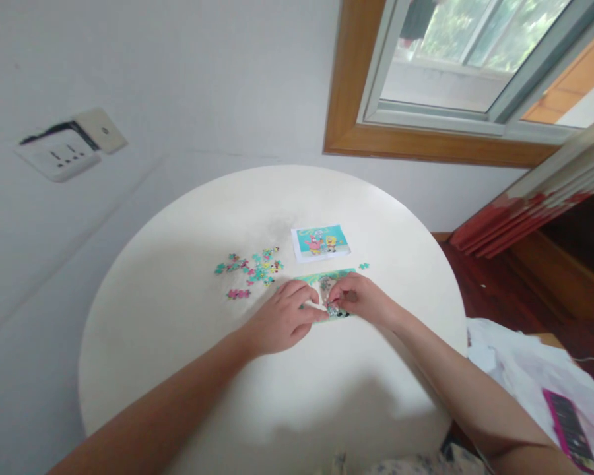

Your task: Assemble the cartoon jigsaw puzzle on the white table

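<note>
A small, partly assembled jigsaw puzzle (332, 278) lies near the middle of the round white table (178, 330). My left hand (282, 316) rests on the puzzle's left part, fingers curled and pressing down. My right hand (359, 298) sits on the puzzle's right part, its fingertips pinched on a small puzzle piece (331, 307) at the lower edge. Several loose puzzle pieces (252, 267) lie scattered to the left of my hands. A lone piece (363, 266) lies just right of the puzzle.
A cartoon reference picture card (320, 241) lies beyond the puzzle. A wall socket (62, 155) is on the white wall at left. A wood-framed window (455, 86) is at upper right. White cloth or plastic (525, 376) and red wooden flooring (480, 277) lie at right.
</note>
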Demonstrator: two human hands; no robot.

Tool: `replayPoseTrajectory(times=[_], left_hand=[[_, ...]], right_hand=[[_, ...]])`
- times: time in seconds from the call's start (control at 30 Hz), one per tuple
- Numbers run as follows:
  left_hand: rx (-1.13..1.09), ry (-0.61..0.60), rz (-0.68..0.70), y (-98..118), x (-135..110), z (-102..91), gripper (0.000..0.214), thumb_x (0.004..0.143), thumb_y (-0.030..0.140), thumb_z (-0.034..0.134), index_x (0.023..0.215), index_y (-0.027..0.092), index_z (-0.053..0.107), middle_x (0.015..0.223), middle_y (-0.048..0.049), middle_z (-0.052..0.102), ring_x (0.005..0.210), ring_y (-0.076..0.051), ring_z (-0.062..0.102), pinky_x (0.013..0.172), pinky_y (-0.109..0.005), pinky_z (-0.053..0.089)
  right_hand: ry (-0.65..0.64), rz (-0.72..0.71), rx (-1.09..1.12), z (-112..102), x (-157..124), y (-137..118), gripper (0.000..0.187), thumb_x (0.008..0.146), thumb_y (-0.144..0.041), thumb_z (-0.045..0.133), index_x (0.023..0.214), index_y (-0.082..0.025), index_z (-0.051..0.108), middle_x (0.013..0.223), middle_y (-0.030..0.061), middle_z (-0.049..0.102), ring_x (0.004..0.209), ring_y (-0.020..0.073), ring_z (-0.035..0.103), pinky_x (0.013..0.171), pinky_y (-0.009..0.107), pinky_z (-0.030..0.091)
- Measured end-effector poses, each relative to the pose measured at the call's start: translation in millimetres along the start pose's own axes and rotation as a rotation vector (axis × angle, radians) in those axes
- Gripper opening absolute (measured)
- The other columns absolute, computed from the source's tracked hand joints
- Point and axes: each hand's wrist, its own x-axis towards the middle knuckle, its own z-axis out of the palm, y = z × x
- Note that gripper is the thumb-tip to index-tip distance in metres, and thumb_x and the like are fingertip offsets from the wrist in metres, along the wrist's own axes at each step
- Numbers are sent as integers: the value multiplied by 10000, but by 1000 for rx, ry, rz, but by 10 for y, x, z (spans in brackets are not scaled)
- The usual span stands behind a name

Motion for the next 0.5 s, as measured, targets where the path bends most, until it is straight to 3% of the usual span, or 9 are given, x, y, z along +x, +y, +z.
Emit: replayPoseTrajectory(times=[0.5], left_hand=[[-20,-59,-20,-13,12,7,320,874,139,561,1097,319,702,1108,-45,593,1088,-223,488,989,-407,370]], right_hand=[[16,-79,-207,10,4,19,103,771,-138,715,790,-236,739,845,9,688,846,161,605,851,300,408]])
